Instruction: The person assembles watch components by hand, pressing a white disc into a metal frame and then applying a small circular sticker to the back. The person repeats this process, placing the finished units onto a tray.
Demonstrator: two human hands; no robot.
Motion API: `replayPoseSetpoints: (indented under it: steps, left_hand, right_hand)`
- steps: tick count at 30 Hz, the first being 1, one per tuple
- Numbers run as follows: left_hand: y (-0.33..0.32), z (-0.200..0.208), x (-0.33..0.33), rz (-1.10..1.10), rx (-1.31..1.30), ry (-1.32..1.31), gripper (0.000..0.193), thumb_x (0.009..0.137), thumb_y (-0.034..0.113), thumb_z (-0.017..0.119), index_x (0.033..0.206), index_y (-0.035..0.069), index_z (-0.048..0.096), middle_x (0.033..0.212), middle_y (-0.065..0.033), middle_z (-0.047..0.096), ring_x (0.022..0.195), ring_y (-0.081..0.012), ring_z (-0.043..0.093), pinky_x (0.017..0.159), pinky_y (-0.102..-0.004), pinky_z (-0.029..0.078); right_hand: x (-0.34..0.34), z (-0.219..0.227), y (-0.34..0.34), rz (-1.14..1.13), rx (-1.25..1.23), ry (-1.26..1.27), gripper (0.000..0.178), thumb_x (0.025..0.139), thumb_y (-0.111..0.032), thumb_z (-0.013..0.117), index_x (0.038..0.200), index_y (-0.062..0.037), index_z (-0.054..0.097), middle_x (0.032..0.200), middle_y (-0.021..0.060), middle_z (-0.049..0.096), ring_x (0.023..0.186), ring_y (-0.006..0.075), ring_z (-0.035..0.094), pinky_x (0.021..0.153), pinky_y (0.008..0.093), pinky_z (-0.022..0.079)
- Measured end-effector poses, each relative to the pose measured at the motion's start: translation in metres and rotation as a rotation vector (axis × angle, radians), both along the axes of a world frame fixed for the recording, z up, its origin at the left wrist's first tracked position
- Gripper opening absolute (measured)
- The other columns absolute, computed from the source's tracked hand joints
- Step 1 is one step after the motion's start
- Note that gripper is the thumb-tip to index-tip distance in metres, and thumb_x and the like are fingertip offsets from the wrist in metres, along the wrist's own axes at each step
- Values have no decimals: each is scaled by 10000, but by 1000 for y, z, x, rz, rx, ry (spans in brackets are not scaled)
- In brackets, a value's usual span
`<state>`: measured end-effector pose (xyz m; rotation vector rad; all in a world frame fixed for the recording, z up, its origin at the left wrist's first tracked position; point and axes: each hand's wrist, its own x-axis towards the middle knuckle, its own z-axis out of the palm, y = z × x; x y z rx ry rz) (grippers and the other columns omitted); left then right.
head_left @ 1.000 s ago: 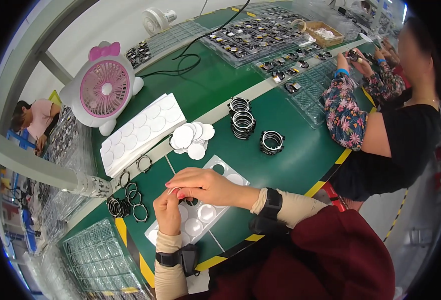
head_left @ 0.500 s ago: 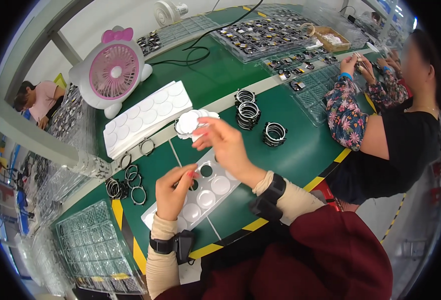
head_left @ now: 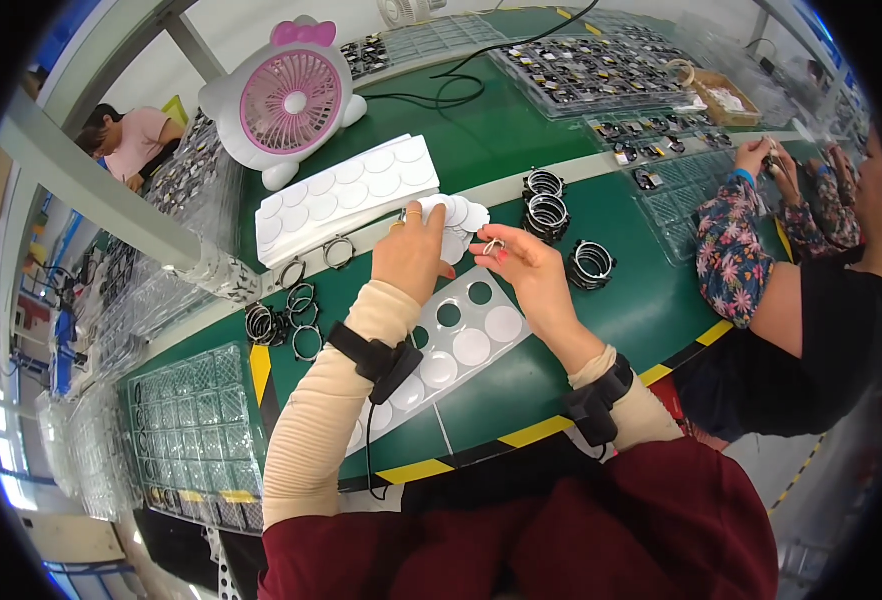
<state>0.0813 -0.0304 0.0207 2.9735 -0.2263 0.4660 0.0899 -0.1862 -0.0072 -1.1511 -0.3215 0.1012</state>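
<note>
My left hand (head_left: pixel 409 255) is stretched over the left side of a pile of white discs (head_left: pixel 467 216). Its thumb stands apart from the fingers, and some fingertips are hidden. Just right of the pile, my right hand (head_left: pixel 536 285) is closed, thumb and fingertips together. A small pale loop shows at those fingertips; I cannot tell whether it is held or worn. Below both hands lies a white sheet (head_left: pixel 416 392) of round discs, with several round holes at its upper end showing green table. Part of it is behind my left wrist.
A stack of white disc sheets (head_left: pixel 346 193) lies beyond my left hand. Black rings stand at left (head_left: pixel 303 307) and in stacks at right (head_left: pixel 591 264). A pink and white fan (head_left: pixel 291 103), component trays (head_left: pixel 601 72) and a co-worker (head_left: pixel 796 310) are around.
My left hand has moved from the sheet up to the disc pile. The right hand has drawn back to the pile's right side, its fingers more bent. The view has shifted.
</note>
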Motion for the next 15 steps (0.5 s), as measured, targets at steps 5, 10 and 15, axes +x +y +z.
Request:
replayPoseSetpoints:
  steps: [5, 10, 15]
  left_hand:
    - [12, -6, 7, -124, 39, -20, 394, 633, 185, 720, 987, 95, 572, 987, -122, 533, 789, -282, 595, 638, -356, 499]
    - [22, -8, 1, -92, -120, -25, 329, 672, 182, 709, 961, 79, 588, 908, -105, 544, 753, -269, 596, 606, -347, 483]
    - [36, 1, -23, -23, -482, -60, 241, 728, 188, 676, 922, 55, 623, 810, -109, 588, 668, -274, 578, 591, -344, 460]
  right_hand:
    - [12, 4, -3, 96, 20, 174, 201, 872, -39, 488, 1025, 83, 536, 878, 125, 624, 792, 203, 626, 672, 262, 518]
    - [26, 10, 10, 48, -375, 28, 162, 840, -73, 540, 939, 42, 599, 828, 110, 623, 762, 185, 615, 626, 271, 485]
    - [48, 12, 31, -289, -774, -508, 138, 789, -145, 604, 841, -23, 643, 754, 104, 606, 666, 213, 596, 574, 315, 449]
